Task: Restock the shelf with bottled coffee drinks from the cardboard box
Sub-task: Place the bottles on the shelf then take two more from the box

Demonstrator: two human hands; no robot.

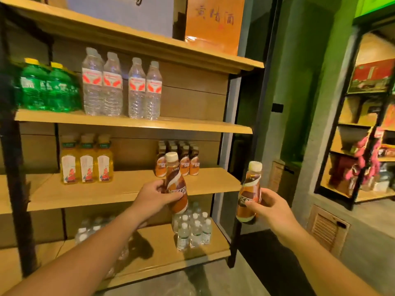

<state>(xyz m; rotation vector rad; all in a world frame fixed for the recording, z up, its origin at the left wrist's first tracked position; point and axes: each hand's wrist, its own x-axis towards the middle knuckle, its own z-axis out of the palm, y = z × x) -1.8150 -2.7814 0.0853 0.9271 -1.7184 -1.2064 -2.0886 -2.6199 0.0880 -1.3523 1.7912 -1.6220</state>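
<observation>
My left hand (155, 196) grips a brown coffee bottle (176, 182) with a cream cap, upright, just in front of the wooden shelf board (119, 189). A second coffee bottle (250, 193) is gripped by my right hand (270, 207), off the shelf's right end. Several coffee bottles (188, 160) stand in rows at the back right of that shelf. The cardboard box is not in view.
Yellow tea bottles (86, 165) stand at the left of the same shelf. Clear water bottles (121, 86) and green bottles (46, 86) fill the shelf above; small white-capped bottles (193, 229) sit below. A black upright (237, 227) ends the rack. Another rack (363, 129) stands at right.
</observation>
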